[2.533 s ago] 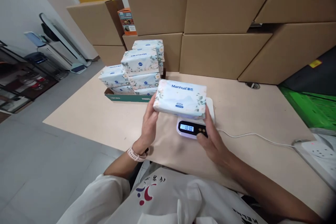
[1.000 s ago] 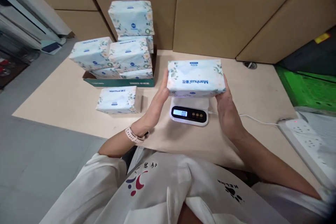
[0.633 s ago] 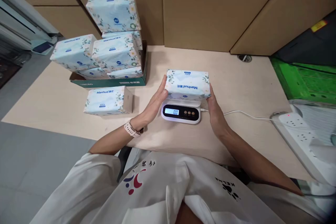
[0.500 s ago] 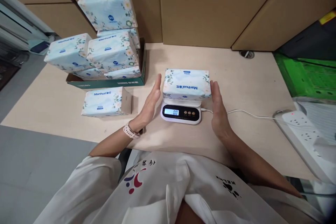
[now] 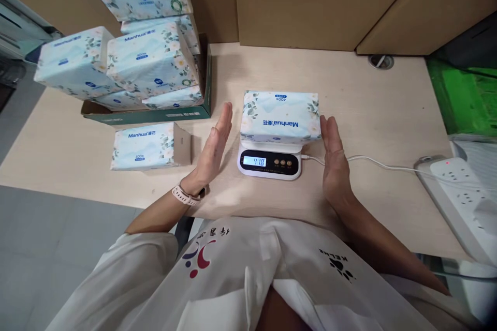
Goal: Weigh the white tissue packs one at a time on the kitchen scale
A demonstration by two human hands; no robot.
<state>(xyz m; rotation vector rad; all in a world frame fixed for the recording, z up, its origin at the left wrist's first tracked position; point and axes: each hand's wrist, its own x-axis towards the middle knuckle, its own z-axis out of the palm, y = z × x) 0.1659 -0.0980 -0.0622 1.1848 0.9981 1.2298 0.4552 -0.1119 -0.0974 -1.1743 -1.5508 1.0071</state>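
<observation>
A pale blue flowered tissue pack (image 5: pixel 279 116) lies on a small white digital scale (image 5: pixel 269 161) whose lit display reads 41.0. My left hand (image 5: pixel 212 150) stands open, fingers straight, a short gap left of the pack. On the other side my right hand (image 5: pixel 334 158) is open too, its fingertips close to the pack's right end but holding nothing. A pink watch sits on my left wrist. Another single tissue pack (image 5: pixel 149 146) lies flat on the table to the left of my left hand.
Several tissue packs (image 5: pixel 149 59) are piled in a low green tray (image 5: pixel 155 114) at the back left. Brown cartons (image 5: pixel 310 0) wall the table's far edge. A white cable (image 5: pixel 388 166) runs from the scale to a power strip (image 5: pixel 462 201) at right; green crate beyond.
I brought a new pack down onto the scale, then let go and drew both hands apart. The display rose from 0.0 to 41.0. The earlier pack lies on the table at left.
</observation>
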